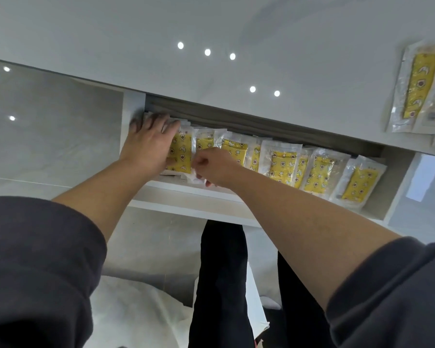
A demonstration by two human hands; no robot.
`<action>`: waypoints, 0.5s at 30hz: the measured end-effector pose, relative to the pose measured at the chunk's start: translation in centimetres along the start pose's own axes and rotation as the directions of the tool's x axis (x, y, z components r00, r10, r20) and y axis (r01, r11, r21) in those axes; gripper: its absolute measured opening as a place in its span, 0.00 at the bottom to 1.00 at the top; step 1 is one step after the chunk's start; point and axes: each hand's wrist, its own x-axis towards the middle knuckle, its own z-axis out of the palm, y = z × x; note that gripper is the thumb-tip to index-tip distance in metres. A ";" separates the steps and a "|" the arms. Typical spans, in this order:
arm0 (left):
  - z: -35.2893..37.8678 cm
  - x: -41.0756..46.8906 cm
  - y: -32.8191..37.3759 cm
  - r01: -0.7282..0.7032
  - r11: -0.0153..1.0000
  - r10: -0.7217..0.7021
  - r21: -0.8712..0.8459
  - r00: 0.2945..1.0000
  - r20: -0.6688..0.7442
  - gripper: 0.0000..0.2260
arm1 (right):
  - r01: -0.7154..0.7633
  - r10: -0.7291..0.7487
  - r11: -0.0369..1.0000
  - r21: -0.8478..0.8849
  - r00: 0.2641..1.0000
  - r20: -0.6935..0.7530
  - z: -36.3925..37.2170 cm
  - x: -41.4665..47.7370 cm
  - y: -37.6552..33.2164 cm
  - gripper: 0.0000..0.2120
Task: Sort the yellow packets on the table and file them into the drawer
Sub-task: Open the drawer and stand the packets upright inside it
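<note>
An open white drawer (186,190) under the table edge holds a row of several yellow packets in clear wrappers (281,164), standing on edge and leaning. My left hand (148,141) lies flat with spread fingers on the packets at the drawer's left end, pressing them. My right hand (214,167) sits just right of it, fingers curled and pinching the edge of a packet (180,153) in the row. A few more yellow packets (417,86) lie on the white table at the far right.
The glossy white tabletop (211,33) fills the upper view, its dark underside edge (261,124) overhanging the drawer. Below are my dark-trousered legs (221,285), pale floor tiles and a white cloth (136,317) at lower left.
</note>
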 end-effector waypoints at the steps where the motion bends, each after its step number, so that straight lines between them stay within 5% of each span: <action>1: 0.0 0.0 0.2 -0.004 1.000 0.005 -0.017 1.000 0.006 0.42 | 0.000 0.000 1.000 -0.007 0.999 -0.032 -0.2 -0.2 0.4 0.13; 4: 0.2 0.2 1.7 -0.024 1.000 0.024 0.002 0.997 0.067 0.46 | -0.001 0.000 1.000 -0.019 0.999 -0.035 -0.7 -0.7 1.2 0.13; 12: 1.0 -0.9 0.5 -0.034 0.904 -0.017 0.426 0.993 0.114 0.43 | -0.043 0.047 0.997 0.070 0.997 -0.056 -1.8 -2.1 3.6 0.11; 15: 0.3 -1.7 0.8 0.019 0.910 -0.090 0.415 0.984 0.152 0.42 | -0.067 0.074 0.993 0.096 0.995 -0.066 -2.7 -3.6 4.2 0.12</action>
